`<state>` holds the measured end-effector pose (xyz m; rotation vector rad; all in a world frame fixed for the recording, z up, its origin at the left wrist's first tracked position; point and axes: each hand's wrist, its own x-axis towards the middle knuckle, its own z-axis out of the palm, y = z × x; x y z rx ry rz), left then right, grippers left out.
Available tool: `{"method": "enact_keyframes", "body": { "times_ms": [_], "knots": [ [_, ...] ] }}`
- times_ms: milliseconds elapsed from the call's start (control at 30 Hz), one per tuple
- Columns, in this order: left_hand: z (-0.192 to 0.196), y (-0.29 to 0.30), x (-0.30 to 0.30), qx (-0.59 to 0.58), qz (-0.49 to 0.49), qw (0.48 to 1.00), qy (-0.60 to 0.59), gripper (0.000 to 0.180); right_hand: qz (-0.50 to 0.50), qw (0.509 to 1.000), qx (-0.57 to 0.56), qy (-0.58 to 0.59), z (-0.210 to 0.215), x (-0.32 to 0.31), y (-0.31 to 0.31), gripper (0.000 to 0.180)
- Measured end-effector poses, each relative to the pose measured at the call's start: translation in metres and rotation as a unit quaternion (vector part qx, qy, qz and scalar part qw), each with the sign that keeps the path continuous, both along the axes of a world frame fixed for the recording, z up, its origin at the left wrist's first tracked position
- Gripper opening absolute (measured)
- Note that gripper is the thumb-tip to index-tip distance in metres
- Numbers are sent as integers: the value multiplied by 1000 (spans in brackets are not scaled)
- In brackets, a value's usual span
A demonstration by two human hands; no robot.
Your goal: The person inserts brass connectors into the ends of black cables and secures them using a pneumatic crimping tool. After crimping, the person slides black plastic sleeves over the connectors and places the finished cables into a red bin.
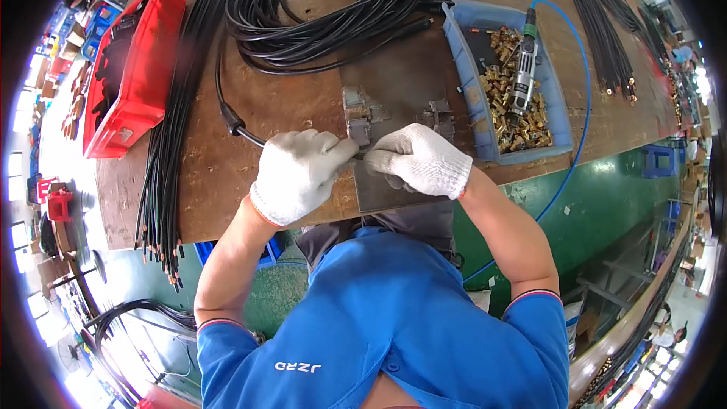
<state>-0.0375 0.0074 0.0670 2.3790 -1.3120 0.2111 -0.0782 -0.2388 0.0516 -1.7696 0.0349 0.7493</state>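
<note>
Left hand (297, 173), white-gloved, closed on the end of a black cable (241, 127); right hand (422, 157), gloved too, pinching something small at the fingertips, too hidden to identify. Both just below the metal jig (360, 117). Right of the jig, a blue bin (556, 106) of brass fittings (500, 83) with a power screwdriver (522, 72). Far left of it, a red bin (148, 60).

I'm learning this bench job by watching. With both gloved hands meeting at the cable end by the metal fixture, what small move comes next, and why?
Probably ease the black cable end into the metal fixture: the left hand and right hand pinch together right below it, fingertips touching. What they grip is hidden by the gloves.
</note>
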Motion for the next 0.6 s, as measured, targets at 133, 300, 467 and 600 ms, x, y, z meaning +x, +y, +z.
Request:
{"method": "enact_keyframes", "body": {
  "times_ms": [133,300,467,600],
  "knots": [
    [3,10,10,-19,67,996,54,23,-3,989,-110,-95,10,1,-24,39],
    [10,8,10,-23,76,993,92,13,-40,889,-149,-432,21,-8,-4,43],
    [11,7,9,-28,69,994,77,15,69,727,-291,-619,3,6,13,45],
    [5,7,9,-48,59,996,40,17,130,688,-338,-629,-4,11,10,29]
  ]
}}
